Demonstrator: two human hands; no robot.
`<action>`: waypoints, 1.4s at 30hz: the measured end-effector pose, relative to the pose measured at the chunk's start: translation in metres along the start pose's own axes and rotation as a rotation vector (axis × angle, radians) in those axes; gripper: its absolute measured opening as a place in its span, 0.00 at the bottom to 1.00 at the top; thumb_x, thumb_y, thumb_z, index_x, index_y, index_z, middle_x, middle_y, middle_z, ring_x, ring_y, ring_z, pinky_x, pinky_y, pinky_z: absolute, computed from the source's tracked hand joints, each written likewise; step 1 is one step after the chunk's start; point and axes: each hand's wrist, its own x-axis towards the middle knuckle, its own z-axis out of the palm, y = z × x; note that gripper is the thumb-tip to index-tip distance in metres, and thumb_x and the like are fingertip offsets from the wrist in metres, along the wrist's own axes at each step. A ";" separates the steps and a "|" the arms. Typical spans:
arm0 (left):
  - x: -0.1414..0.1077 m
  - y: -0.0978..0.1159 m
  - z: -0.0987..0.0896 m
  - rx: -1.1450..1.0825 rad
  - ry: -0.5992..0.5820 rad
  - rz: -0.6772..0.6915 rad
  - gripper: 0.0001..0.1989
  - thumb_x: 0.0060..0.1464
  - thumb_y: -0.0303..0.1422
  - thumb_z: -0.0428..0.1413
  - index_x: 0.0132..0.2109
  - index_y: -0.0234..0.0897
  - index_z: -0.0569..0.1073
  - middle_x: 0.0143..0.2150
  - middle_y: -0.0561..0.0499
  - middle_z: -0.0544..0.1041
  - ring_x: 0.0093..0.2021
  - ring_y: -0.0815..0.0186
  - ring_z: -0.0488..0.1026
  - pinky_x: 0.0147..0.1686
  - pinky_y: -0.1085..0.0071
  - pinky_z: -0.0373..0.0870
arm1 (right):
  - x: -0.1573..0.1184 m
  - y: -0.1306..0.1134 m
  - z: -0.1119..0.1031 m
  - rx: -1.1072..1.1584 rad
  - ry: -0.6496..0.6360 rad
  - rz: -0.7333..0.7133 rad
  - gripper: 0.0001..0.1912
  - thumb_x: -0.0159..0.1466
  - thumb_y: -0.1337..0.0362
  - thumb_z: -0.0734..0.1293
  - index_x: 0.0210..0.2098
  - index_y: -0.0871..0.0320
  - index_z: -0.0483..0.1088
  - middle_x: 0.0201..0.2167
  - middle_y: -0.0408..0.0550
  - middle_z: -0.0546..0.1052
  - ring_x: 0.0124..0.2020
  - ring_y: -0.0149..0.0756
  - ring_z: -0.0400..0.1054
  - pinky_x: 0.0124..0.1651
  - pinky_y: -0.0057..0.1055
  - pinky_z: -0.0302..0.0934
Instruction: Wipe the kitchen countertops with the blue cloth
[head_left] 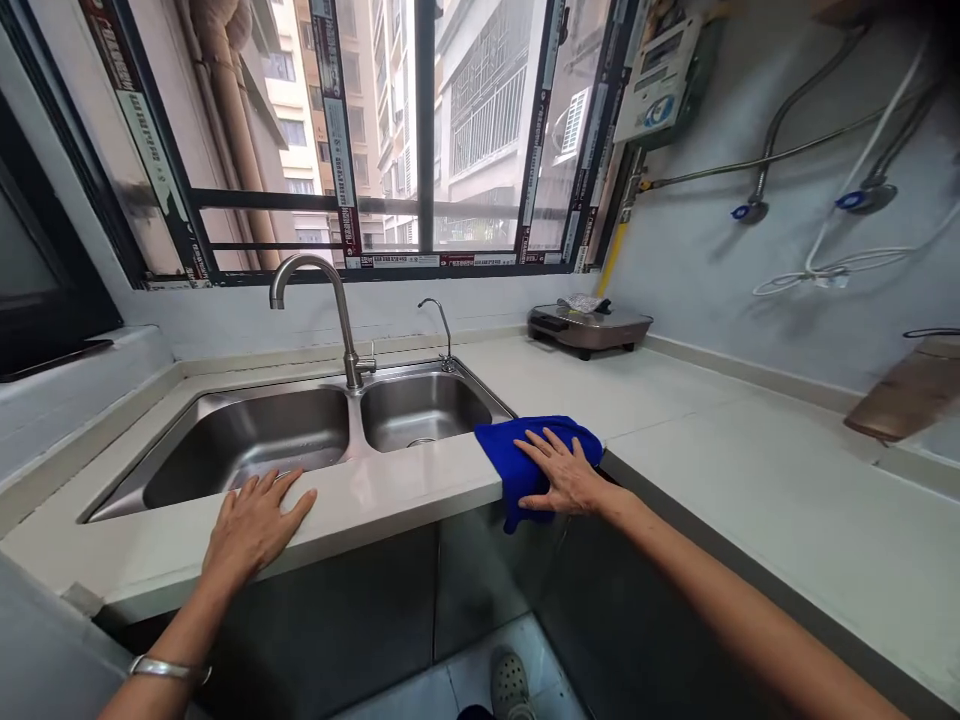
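Observation:
A blue cloth (502, 450) lies over the inner corner of the white counter (420, 475), part of it hanging down past the front edge. My right hand (559, 475) rests flat on top of the cloth with its fingers spread. On the counter's front strip, before the larger basin of the steel sink (262, 430), lies my left hand (255, 525), palm down, fingers apart and holding nothing. A silver bangle (169, 669) circles the left wrist.
A tall faucet (341, 310) and a small thin tap (442, 325) stand behind the sink. A brown electric pan (589, 328) sits at the back corner. At the far right a wooden board (907, 390) leans by the wall. Cabinets lie below.

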 end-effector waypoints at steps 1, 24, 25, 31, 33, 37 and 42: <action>0.000 0.000 0.000 0.004 0.000 0.001 0.35 0.64 0.53 0.38 0.72 0.44 0.57 0.75 0.43 0.55 0.75 0.48 0.47 0.72 0.49 0.43 | 0.001 0.005 -0.001 0.024 -0.016 -0.012 0.50 0.62 0.33 0.60 0.75 0.48 0.44 0.76 0.48 0.40 0.75 0.60 0.29 0.69 0.72 0.31; -0.005 0.009 0.006 0.085 0.018 -0.011 0.32 0.66 0.48 0.40 0.72 0.44 0.56 0.75 0.41 0.55 0.75 0.45 0.46 0.71 0.46 0.45 | 0.055 -0.098 0.004 -0.124 0.073 0.236 0.35 0.73 0.51 0.48 0.74 0.62 0.49 0.74 0.61 0.49 0.73 0.59 0.42 0.70 0.58 0.42; -0.006 0.010 0.006 0.079 0.023 -0.010 0.32 0.66 0.48 0.41 0.72 0.43 0.57 0.74 0.41 0.55 0.75 0.44 0.47 0.71 0.46 0.45 | 0.057 -0.121 0.002 -0.099 0.080 0.178 0.35 0.73 0.51 0.48 0.74 0.63 0.49 0.74 0.62 0.48 0.73 0.60 0.42 0.70 0.59 0.41; -0.004 0.005 0.010 -0.066 0.082 0.014 0.35 0.66 0.50 0.36 0.73 0.38 0.53 0.74 0.40 0.56 0.75 0.43 0.47 0.71 0.44 0.46 | 0.066 -0.252 -0.006 0.109 0.055 -0.121 0.38 0.70 0.50 0.51 0.73 0.66 0.49 0.73 0.62 0.49 0.73 0.64 0.39 0.70 0.65 0.35; -0.002 -0.001 0.013 -0.151 0.136 0.017 0.37 0.65 0.51 0.33 0.74 0.36 0.50 0.74 0.40 0.55 0.75 0.44 0.46 0.71 0.43 0.46 | 0.069 -0.290 -0.005 0.164 0.041 -0.241 0.39 0.69 0.49 0.52 0.74 0.65 0.49 0.74 0.60 0.48 0.73 0.64 0.39 0.71 0.67 0.32; 0.000 -0.009 0.013 -0.262 0.281 0.032 0.42 0.63 0.53 0.30 0.74 0.30 0.50 0.74 0.37 0.55 0.75 0.44 0.44 0.72 0.41 0.42 | 0.081 -0.332 0.001 0.215 0.032 -0.473 0.40 0.68 0.45 0.56 0.74 0.55 0.48 0.74 0.54 0.47 0.74 0.64 0.38 0.70 0.70 0.33; -0.001 -0.012 0.011 -0.252 0.278 0.037 0.45 0.61 0.56 0.28 0.74 0.30 0.48 0.74 0.37 0.54 0.76 0.44 0.41 0.73 0.42 0.39 | 0.094 -0.282 -0.004 0.266 0.026 -0.445 0.38 0.68 0.41 0.59 0.72 0.49 0.54 0.74 0.51 0.48 0.74 0.60 0.40 0.71 0.64 0.36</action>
